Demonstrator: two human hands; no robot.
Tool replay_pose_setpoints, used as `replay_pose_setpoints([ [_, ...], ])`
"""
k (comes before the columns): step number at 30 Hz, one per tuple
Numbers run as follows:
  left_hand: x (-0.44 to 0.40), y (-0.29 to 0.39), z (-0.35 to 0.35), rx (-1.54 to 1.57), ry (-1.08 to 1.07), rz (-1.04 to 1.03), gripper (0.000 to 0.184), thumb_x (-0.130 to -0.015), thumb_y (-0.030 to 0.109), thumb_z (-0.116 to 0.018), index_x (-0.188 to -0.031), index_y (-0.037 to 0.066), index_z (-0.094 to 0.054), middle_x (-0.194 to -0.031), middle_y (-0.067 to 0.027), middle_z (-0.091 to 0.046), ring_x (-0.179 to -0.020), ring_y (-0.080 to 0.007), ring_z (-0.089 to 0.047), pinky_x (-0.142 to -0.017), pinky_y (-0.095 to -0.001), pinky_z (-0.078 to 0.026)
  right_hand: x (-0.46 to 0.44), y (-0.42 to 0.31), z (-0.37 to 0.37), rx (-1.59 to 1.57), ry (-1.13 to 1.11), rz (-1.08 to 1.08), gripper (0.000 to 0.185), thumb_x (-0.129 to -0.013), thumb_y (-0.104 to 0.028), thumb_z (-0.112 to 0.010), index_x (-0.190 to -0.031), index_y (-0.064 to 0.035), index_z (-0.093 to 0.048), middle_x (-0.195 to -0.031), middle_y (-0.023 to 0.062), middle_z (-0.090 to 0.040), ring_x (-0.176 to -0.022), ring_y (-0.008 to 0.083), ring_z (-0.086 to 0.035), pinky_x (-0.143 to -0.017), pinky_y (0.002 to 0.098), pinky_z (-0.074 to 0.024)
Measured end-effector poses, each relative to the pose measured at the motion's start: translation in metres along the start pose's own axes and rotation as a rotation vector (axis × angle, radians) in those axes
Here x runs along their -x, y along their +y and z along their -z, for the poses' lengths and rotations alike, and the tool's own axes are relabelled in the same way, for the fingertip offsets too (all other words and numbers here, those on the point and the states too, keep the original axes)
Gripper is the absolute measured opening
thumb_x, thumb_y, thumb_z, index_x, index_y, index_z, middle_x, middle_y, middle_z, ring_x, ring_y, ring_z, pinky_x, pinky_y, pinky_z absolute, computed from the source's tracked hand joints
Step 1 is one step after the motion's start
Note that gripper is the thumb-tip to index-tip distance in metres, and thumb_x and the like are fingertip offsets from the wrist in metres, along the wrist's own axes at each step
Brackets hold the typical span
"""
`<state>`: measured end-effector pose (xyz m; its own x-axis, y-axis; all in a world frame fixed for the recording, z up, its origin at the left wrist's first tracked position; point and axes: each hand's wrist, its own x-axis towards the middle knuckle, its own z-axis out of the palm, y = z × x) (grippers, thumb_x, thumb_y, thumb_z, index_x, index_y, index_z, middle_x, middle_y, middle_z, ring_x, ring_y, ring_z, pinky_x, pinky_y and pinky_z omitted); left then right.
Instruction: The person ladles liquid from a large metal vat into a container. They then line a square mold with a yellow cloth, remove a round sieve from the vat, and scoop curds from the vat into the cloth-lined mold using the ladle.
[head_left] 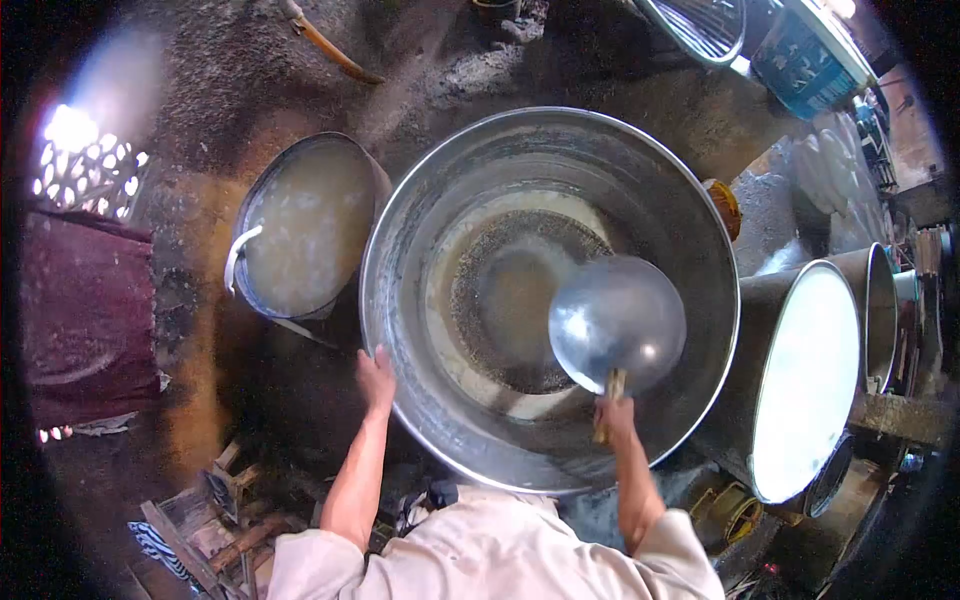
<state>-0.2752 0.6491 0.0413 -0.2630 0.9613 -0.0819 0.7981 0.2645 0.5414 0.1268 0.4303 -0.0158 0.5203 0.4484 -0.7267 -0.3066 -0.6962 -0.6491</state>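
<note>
A big round metal vat [396,240] stands directly in front of me. Low inside it lies cloudy liquid with a dark, speckled ring and a pale band around it. My right hand [615,415] is wrapped round the short wooden handle of a large, shiny metal ladle [620,318]. The ladle's wide round bowl is over the right part of the vat and hides some of the contents. At the vat's near left rim is my left hand [376,380], with its fingers stretched out and apart. It is at the outside of the rim, and I see nothing held in it.
Left of the vat, a bucket [382,185] with a white handle holds cloudy liquid. Large drums [765,375] stand at the right, one with a bright white face. A blue bucket [800,75] is at the upper right. Wood pieces [185,545] lie lower left.
</note>
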Motion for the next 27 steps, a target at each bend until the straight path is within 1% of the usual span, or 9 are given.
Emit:
replay_pose_setpoints([
  [2, 0.004, 0.012, 0.007, -0.031, 0.004, 0.003, 0.042, -0.086, 0.031, -0.047, -0.097, -0.01, -0.048, -0.087, -0.031, -0.056, -0.084, -0.0459, -0.053, -0.07, -0.0473, -0.041, -0.08, -0.017, -0.005, 0.195, 0.006, 0.068, 0.016, -0.075, -0.008, -0.058, -0.086, 0.0002, -0.051, -0.068, 0.0108, -0.054, -0.049, 0.0214, -0.05, -0.043, 0.0361, -0.0398],
  [5, 0.0, -0.005, -0.003, -0.018, 0.007, 0.012, 0.045, -0.086, 0.03, -0.048, -0.102, -0.011, -0.047, -0.088, -0.0308, -0.056, -0.084, -0.0445, -0.054, -0.069, -0.0453, -0.042, -0.208, -0.047, 0.001, 0.948, 0.217, 0.462, 0.041, -0.077, -0.011, -0.056, -0.113, 0.0011, -0.04, -0.078, 0.019, -0.057, -0.065, 0.0339, -0.056, -0.059, 0.0442, -0.0446],
  [8, 0.001, -0.004, -0.008, 0.002, 0.011, 0.038, 0.046, -0.087, 0.029, -0.048, -0.105, -0.013, -0.045, -0.089, -0.0298, -0.056, -0.085, -0.0422, -0.056, -0.069, -0.0429, -0.044, -0.273, -0.095, -0.001, 1.241, 0.222, 0.273, 0.071, -0.069, -0.021, -0.066, -0.121, 0.0081, -0.027, -0.095, 0.0191, -0.057, -0.085, 0.0326, -0.058, -0.075, 0.0408, -0.0481],
  [11, 0.0, 0.013, -0.003, 0.023, -0.014, 0.102, 0.046, -0.088, 0.029, -0.047, -0.106, -0.014, -0.045, -0.094, -0.0297, -0.056, -0.09, -0.0399, -0.056, -0.074, -0.0409, -0.043, -0.29, -0.118, -0.015, 1.204, 0.187, 0.358, 0.067, -0.071, -0.018, -0.064, -0.122, 0.0082, -0.028, -0.095, 0.0221, -0.056, -0.086, 0.0357, -0.058, -0.074, 0.0417, -0.0481],
  [13, 0.002, 0.002, -0.005, -0.042, 0.011, 0.105, 0.047, -0.088, 0.029, -0.047, -0.108, -0.014, -0.044, -0.097, -0.0308, -0.054, -0.093, -0.0404, -0.054, -0.077, -0.0409, -0.042, -0.327, -0.062, -0.014, 1.139, 0.213, 0.458, 0.056, -0.072, -0.015, -0.056, -0.121, 0.0036, -0.035, -0.081, 0.0237, -0.058, -0.078, 0.0432, -0.056, -0.069, 0.0453, -0.047],
  [15, 0.001, 0.0, -0.006, -0.063, 0.008, 0.143, 0.048, -0.088, 0.029, -0.047, -0.108, -0.015, -0.043, -0.098, -0.0316, -0.054, -0.095, -0.0413, -0.053, -0.08, -0.0409, -0.041, -0.369, 0.016, -0.007, 1.277, -0.071, 0.474, 0.064, -0.073, -0.014, -0.055, -0.13, -0.0039, -0.03, -0.096, 0.0267, -0.055, -0.086, 0.0428, -0.055, -0.077, 0.0447, -0.0448],
  [22, -0.002, 0.015, -0.003, -0.041, -0.001, 0.152, 0.051, -0.088, 0.03, -0.047, -0.108, -0.016, -0.043, -0.099, -0.0321, -0.053, -0.095, -0.0422, -0.052, -0.083, -0.0411, -0.039, -0.255, 0.171, -0.098, 0.136, -0.497, 0.0, 0.031, -0.072, -0.02, -0.062, -0.097, -0.0047, -0.051, -0.074, 0.0103, -0.055, -0.062, 0.0234, -0.052, -0.056, 0.0364, -0.0437],
  [25, 0.002, 0.006, -0.005, -0.081, 0.017, 0.134, 0.051, -0.088, 0.031, -0.047, -0.109, -0.016, -0.043, -0.101, -0.0322, -0.053, -0.097, -0.0421, -0.051, -0.085, -0.0414, -0.038, -0.201, 0.22, -0.154, 0.031, -0.612, -0.094, 0.021, -0.072, -0.022, -0.065, -0.083, -0.005, -0.06, -0.064, 0.0032, -0.055, -0.051, 0.0151, -0.051, -0.047, 0.0328, -0.0433],
  [27, 0.001, 0.002, -0.006, -0.082, 0.025, 0.12, 0.051, -0.088, 0.031, -0.046, -0.109, -0.016, -0.043, -0.102, -0.0323, -0.052, -0.098, -0.0421, -0.051, -0.086, -0.0414, -0.038, -0.148, 0.153, -0.194, 0.281, -0.631, -0.416, 0.015, -0.071, -0.017, -0.065, -0.078, -0.0045, -0.06, -0.066, 0.0044, -0.055, -0.051, 0.016, -0.05, -0.045, 0.0311, -0.0421],
])
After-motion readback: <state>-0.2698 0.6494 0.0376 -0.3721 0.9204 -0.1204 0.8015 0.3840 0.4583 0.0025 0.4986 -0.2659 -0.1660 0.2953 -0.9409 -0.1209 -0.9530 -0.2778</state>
